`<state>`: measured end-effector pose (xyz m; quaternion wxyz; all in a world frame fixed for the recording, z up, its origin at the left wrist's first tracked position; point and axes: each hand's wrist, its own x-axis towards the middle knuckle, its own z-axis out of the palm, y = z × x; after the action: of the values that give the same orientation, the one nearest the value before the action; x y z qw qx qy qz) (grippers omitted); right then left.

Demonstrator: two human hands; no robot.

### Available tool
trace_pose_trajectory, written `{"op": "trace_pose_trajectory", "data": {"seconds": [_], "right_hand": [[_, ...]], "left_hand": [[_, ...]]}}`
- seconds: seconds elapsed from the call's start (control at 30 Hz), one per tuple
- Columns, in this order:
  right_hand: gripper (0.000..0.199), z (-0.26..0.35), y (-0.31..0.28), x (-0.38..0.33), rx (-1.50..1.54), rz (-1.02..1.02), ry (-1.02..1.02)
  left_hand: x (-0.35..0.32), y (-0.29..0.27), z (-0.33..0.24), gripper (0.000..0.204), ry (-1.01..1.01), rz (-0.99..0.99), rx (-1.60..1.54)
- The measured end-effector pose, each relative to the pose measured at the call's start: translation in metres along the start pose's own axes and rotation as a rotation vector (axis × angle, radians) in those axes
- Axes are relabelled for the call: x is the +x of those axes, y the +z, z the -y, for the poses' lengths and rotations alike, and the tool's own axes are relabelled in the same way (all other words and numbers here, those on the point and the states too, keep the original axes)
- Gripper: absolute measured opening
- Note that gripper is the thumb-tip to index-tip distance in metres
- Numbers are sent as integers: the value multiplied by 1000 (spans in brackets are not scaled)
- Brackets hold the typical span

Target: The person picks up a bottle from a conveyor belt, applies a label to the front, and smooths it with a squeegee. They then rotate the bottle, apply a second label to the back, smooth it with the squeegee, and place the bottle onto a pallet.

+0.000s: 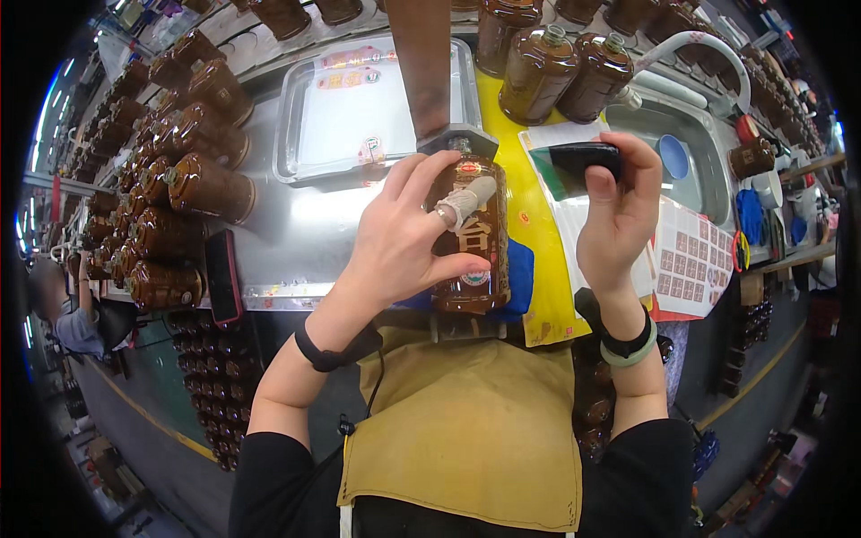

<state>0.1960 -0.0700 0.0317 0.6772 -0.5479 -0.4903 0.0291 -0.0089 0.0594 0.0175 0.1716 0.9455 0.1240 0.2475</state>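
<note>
Counts, approx.: brown bottles lying at 9–10 o'clock, well over a dozen, exact no. unclear. Two upright brown bottles at 12–1. One steel tray at 11. One phone at 9. One sticker sheet at 3.

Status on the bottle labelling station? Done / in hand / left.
Done: the brown bottle already wears a front label. In hand: left hand steadies it on the blue pad; right hand holds a dark sticker peeled over the backing sheets. Left: many bottles lie stacked left, more stand behind; their label state is unclear.
</note>
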Motion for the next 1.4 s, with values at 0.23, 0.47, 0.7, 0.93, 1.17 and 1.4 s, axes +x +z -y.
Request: {"op": "trace_pose_trajectory", "data": {"seconds": [0.23, 0.47, 0.7, 0.93, 1.17, 1.4], "right_hand": [[26, 4, 16, 24, -285, 289, -86], [23, 27, 16, -25, -278, 734, -503], [24, -9, 46, 49, -542, 484, -492], [20, 28, 17, -39, -142, 738, -777], [32, 24, -14, -21, -26, 373, -287], [43, 17, -14, -34, -200, -267, -47]], "left_hand": [[-25, 10, 15, 65, -15, -33, -415], [-61, 13, 14, 92, -393, -375, -796], [-46, 28, 0, 84, -479, -606, -977], [-51, 23, -5, 93, -468, -406, -800], [-34, 19, -18, 73, -125, -153, -157], [-45, 12, -15, 66, -135, -103, -246]]}}
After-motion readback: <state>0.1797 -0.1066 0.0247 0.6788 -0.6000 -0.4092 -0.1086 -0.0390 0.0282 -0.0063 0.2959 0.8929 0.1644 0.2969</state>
